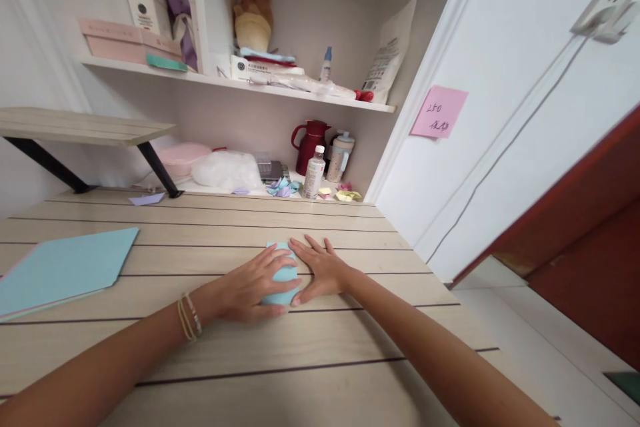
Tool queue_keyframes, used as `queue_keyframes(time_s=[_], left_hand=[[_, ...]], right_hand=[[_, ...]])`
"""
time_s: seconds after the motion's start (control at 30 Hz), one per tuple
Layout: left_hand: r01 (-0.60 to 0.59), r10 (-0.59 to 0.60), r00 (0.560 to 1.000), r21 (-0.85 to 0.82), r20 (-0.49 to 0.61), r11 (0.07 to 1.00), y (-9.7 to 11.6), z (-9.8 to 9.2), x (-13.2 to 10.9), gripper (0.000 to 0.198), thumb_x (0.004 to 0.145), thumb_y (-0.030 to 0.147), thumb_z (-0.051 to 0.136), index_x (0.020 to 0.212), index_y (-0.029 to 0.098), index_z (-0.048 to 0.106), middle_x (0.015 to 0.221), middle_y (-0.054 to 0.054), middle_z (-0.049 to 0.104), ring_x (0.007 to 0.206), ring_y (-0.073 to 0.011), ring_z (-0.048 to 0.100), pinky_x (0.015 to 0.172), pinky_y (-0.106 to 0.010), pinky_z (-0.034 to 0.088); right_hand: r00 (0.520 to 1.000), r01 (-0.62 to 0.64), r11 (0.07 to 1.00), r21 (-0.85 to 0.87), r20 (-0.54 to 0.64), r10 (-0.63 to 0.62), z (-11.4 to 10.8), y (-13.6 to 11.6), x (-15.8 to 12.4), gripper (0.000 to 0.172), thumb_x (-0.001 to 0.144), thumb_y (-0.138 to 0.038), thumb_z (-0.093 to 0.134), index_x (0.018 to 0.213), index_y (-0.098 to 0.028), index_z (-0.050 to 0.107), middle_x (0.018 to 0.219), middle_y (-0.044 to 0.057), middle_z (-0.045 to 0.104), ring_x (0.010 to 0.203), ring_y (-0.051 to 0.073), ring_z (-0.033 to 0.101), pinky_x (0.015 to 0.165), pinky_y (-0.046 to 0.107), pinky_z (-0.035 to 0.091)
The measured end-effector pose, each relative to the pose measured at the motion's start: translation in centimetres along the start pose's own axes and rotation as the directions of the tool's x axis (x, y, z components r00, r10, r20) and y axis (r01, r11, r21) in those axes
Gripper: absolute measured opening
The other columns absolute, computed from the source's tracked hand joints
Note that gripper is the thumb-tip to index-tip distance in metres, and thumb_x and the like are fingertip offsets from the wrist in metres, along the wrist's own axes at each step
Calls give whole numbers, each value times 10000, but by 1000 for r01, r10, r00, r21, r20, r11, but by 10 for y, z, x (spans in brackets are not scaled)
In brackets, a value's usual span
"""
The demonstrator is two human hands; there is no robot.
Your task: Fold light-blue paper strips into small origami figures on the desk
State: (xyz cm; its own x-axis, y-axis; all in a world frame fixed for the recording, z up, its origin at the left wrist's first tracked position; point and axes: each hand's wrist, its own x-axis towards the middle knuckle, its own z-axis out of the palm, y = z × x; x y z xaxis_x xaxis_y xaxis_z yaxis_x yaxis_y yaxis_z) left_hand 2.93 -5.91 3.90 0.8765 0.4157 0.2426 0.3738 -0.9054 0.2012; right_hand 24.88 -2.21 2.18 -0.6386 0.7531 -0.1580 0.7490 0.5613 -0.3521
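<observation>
A small piece of light blue paper (284, 274) lies flat on the wood-look table (240, 387), between my two hands. My left hand (256, 283) rests over its left part with the fingers spread across it. Along the paper's right edge lies my right hand (323, 269), palm down, fingers apart, the thumb tip near the lower right corner. Part of the paper is hidden under the left fingers. Bracelets (189, 317) circle my left wrist.
A stack of light blue and pink sheets (70, 267) lies at the left. Behind the table stand a plastic bottle (313, 173), a red jug (311, 147), a tumbler (341, 157) and folded paper pieces (283, 187). A small raised shelf (85, 125) stands back left.
</observation>
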Motion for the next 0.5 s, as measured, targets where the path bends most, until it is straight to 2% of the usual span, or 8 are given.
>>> queue_keyframes(time_s=[0.13,0.23,0.33,0.43,0.5], left_hand=[[3,-2,1000,-56,20,998,11,2,-9,408,794,382,500,1198,333,482,1288,-39,444,1214,-276,323,1049,-512,124],[42,-41,999,-72,22,997,14,5,-15,441,807,390,480,1242,333,430,1306,-41,440,1227,-273,321,1045,-500,138],[86,-84,996,-66,19,994,13,9,-17,485,790,446,488,1255,329,414,1334,-43,426,1221,-270,351,1036,-488,165],[165,-167,986,-52,-27,985,7,17,-16,464,782,466,495,1216,303,473,1290,-42,491,1200,-254,401,1023,-455,225],[236,-239,968,-52,-78,970,2,24,-15,421,801,453,476,1176,268,523,1184,-47,589,1156,-243,461,995,-429,293]], right_hand=[[1000,18,1000,-18,2,-18,1,2,0,1094,550,-638,612,1352,-326,-65,1454,-40,20,1311,300,-86,984,528,-178],[999,39,998,-40,8,-38,1,4,1,1096,546,-658,598,1352,-321,-63,1456,-28,17,1309,308,-87,984,532,-167],[998,57,998,-42,-29,-58,3,6,2,990,619,-659,539,1357,-325,-29,1456,-16,69,1314,308,-39,989,552,-121],[981,51,999,14,-186,-48,8,9,0,679,784,-593,381,1357,-344,116,1438,1,185,1310,286,90,1005,554,-12],[926,73,994,82,-376,-37,12,11,-3,565,833,-532,347,1343,-319,227,1398,42,284,1266,266,227,1009,496,136]])
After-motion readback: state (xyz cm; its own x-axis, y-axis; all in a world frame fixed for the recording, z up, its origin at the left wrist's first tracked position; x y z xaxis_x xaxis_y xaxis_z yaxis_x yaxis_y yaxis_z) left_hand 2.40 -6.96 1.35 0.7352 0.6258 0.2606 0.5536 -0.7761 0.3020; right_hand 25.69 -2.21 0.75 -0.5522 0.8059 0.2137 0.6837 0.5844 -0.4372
